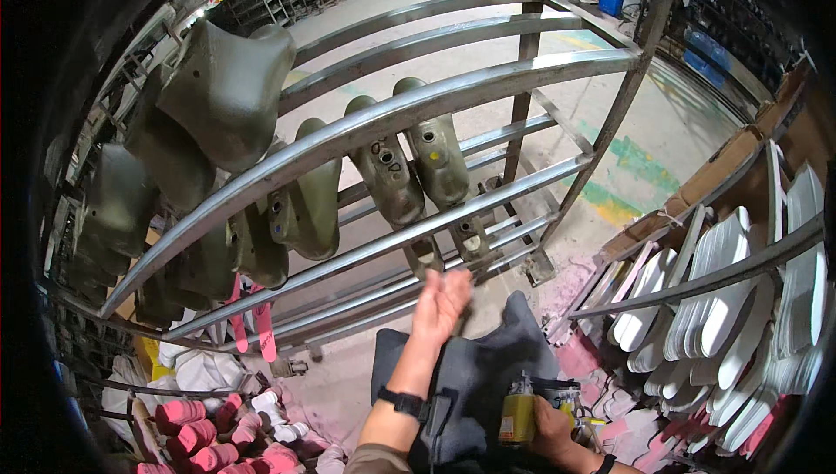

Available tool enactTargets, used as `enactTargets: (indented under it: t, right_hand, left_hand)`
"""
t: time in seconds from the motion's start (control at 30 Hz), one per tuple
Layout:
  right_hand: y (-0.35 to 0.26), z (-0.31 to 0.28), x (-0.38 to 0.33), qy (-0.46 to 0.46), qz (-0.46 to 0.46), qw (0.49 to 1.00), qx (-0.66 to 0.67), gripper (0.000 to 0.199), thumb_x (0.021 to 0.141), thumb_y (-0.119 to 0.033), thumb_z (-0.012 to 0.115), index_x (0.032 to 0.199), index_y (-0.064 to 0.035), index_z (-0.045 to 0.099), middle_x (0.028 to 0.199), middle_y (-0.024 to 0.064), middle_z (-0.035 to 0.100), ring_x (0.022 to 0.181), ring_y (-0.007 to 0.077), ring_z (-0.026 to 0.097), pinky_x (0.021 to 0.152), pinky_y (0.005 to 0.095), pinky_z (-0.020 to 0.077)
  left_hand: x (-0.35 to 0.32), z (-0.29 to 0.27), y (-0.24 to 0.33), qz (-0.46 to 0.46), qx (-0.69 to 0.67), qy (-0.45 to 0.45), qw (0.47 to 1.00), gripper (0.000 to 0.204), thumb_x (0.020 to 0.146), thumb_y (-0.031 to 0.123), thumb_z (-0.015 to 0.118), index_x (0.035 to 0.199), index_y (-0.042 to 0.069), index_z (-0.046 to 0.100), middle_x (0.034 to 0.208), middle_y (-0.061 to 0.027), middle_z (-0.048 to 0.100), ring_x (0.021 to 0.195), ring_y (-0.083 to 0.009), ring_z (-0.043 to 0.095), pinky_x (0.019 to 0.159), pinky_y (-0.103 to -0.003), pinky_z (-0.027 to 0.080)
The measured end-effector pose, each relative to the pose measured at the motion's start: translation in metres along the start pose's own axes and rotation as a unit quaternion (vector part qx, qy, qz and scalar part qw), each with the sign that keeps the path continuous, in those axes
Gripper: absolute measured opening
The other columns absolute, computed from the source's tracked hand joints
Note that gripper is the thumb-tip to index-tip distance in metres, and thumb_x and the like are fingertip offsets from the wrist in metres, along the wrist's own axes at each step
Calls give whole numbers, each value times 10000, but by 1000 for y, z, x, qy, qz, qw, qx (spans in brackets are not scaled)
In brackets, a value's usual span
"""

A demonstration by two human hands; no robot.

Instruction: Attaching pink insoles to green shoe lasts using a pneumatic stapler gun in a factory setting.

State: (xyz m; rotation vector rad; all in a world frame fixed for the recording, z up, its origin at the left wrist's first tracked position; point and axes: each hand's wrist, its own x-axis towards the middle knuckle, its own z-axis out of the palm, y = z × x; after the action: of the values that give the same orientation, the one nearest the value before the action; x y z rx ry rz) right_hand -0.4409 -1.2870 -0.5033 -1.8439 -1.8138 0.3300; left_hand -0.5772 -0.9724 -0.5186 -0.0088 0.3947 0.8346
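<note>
My left hand [441, 300] shows bare near the lower middle of the frame, fingers and palm uncovered, with no glove and no ring that I can make out. On that wrist I wear a black watch [402, 402] with a dark band that wraps snugly around. Below it, at the bottom edge, a short olive-brown sleeve [376, 459] covers my upper arm. My right hand [550, 429] sits at the lower right of centre, also bare. At its wrist, right on the bottom edge, there is a thin dark band [604, 463], only partly in view.
</note>
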Motion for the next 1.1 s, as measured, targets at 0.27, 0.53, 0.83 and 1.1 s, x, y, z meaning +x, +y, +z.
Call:
enactTargets:
  t: [0.27,0.53,0.83,1.1]
  right_hand:
    - [-10,-17,10,14,-4,998,53,765,618,-271,819,1210,50,455,984,183,615,713,321,640,586,371,520]
    - [6,18,-13,91,-17,992,90,406,845,-164,599,1219,-29,521,1044,164,632,812,297,644,663,361,515]
    - [-9,-9,-9,133,7,984,119,290,888,-189,596,1130,-32,564,892,138,622,792,263,629,721,338,498]
    - [24,-29,-10,116,84,958,248,565,615,-324,852,1018,-1,621,872,153,663,688,224,653,580,338,520]
  left_hand:
    - [-28,167,-26,559,706,24,433,613,768,76,671,1308,-43,405,1289,-218,474,1180,-335,483,1007,-368,364]
    - [68,198,11,522,619,174,560,824,675,164,737,1384,23,344,1335,-206,475,1209,-309,486,996,-333,375]
    - [-42,209,-30,519,731,81,435,597,688,120,700,1242,50,492,1086,-182,617,994,-326,610,842,-391,480]
    - [-182,71,-12,198,210,38,957,507,773,248,570,1190,-29,491,1070,-188,597,874,-336,634,565,-438,563]
